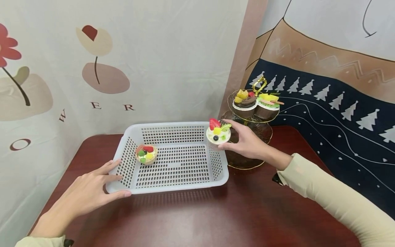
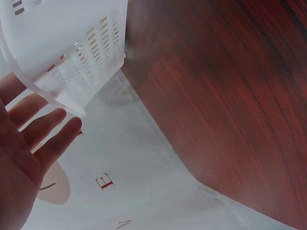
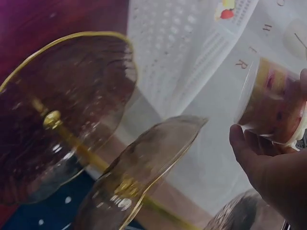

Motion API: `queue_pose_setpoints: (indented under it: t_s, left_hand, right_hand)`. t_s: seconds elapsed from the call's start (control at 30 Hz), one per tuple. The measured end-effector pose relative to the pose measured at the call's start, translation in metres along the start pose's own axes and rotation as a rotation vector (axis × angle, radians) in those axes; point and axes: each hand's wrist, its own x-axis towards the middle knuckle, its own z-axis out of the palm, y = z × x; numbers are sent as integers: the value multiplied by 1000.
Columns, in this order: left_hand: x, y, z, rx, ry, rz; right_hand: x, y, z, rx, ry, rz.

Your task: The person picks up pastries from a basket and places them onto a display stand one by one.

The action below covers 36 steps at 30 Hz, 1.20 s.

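My right hand [image 1: 247, 140] pinches a toy dessert cup [image 1: 218, 134] between thumb and fingers, at the right end of a white perforated basket [image 1: 182, 187]. Strawberry, yellow and green fruit pieces and a dark berry top the cup. From the right wrist view, the dessert cup [image 3: 271, 103] has clear walls with coloured layers. Inside the basket, toward its left, lies a small fruit tart [image 1: 146, 155]. The left hand [image 1: 89, 190] rests with loosely extended fingers at the basket's left rim. In the left wrist view, its fingers [image 2: 57, 139] touch or nearly touch that rim.
Behind the right hand stands a tiered stand [image 1: 249, 166] with clear, gold-edged plates. Two brown dessert cups [image 1: 245, 109] sit on its top plate. The dark red wooden table [image 1: 197, 219] meets printed cloth backdrops [image 1: 172, 61] at the back and sides.
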Motion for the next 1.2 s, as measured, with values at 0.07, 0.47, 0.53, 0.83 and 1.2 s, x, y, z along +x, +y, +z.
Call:
queue_pose_setpoints:
  t_s: [0.07,0.47,0.53,0.83,1.2]
  left_hand:
    - [0,-1,1,0,4,7]
    - [-1,-2,2,-3,15,20]
    - [-1,-2,3,-4,16,19]
    - [-2,-2,3,-6,11,7]
    - [0,-4,4,-3,18,13]
  right_hand:
    - [-4,5,-4,-23,7,28]
    - [-28,37,-22,-36,57,55]
    - [-30,41,-25,-18,60,65]
    - [-39,57,-44,43,69,155]
    - [-42,76,-59,-17,122,181]
